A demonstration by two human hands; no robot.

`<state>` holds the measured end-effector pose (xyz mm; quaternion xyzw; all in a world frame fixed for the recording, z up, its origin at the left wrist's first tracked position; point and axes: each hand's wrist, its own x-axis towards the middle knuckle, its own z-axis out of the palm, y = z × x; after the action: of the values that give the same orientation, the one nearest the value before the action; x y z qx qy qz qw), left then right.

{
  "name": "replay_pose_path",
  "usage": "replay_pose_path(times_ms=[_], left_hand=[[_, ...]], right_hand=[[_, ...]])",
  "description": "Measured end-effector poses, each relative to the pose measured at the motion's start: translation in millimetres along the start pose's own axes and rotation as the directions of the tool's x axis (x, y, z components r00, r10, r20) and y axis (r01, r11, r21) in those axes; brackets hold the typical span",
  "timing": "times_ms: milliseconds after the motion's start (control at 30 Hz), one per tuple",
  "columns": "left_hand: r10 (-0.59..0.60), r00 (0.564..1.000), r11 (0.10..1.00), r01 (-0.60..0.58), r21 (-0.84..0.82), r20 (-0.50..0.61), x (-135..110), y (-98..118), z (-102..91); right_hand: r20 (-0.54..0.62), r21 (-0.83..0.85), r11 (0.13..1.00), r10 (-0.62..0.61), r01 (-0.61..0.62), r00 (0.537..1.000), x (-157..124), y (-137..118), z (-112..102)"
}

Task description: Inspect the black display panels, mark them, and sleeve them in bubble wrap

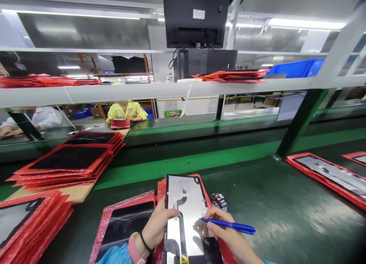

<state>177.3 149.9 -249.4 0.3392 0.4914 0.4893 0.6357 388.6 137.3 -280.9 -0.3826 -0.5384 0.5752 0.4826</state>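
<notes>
A silver and black flat panel (187,203) lies in front of me on a red bag on the green mat. My left hand (156,226) rests on the panel's left edge, thumb on its surface. My right hand (225,233) holds a blue pen (228,225) level over the panel's lower right, tip pointing left onto the surface. A second red bag with a dark panel (126,222) lies just left of it, under my left wrist.
Stacks of red-bagged panels (71,161) sit at the left on cardboard, and another stack (25,222) at the near left. More bagged panels (328,176) lie at the right. A small shiny object (219,201) sits beside the panel. Two people work across the conveyor (200,142).
</notes>
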Motion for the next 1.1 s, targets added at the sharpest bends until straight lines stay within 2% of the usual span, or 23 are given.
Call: replay_pose_path(times_ms=[167,300,367,433,567,767,833,933,1100], left_hand=[[0.176,0.984,0.983,-0.174,0.050,-0.032,-14,30,-5.9],[0.266,0.964,0.964,-0.265,0.040,-0.022,-26,55,-7.7],[0.309,0.950,0.951,-0.308,0.023,-0.046,-33,65,-7.1],[0.347,0.934,0.937,-0.348,0.004,-0.089,-39,73,-7.1],[0.369,0.913,0.926,-0.377,-0.015,-0.174,-50,88,-15.0],[0.388,0.888,0.916,-0.400,0.002,-0.248,-62,100,-35.2],[0.390,0.878,0.914,-0.405,0.003,-0.276,-66,102,-36.5],[0.415,0.842,0.900,-0.436,0.019,-0.344,-70,103,-33.4],[0.423,0.820,0.894,-0.448,0.027,-0.385,-72,100,-26.2]], right_hand=[[-0.079,-0.029,0.991,-0.133,0.132,0.988,8,-42,-12],[-0.217,-0.201,0.944,-0.303,0.261,0.928,24,-73,-9],[-0.219,-0.270,0.920,-0.345,0.283,0.913,30,-85,-3],[-0.168,-0.242,0.928,-0.328,0.284,0.930,34,-95,5],[0.013,-0.027,0.979,-0.200,0.200,0.980,35,-106,24],[0.190,0.080,0.995,-0.072,0.058,0.979,27,-116,52],[0.175,0.085,0.995,-0.071,0.057,0.982,26,-115,60],[0.108,0.047,0.996,-0.084,0.079,0.991,28,-113,68],[0.086,-0.125,0.979,-0.149,0.159,0.985,38,-108,73]])
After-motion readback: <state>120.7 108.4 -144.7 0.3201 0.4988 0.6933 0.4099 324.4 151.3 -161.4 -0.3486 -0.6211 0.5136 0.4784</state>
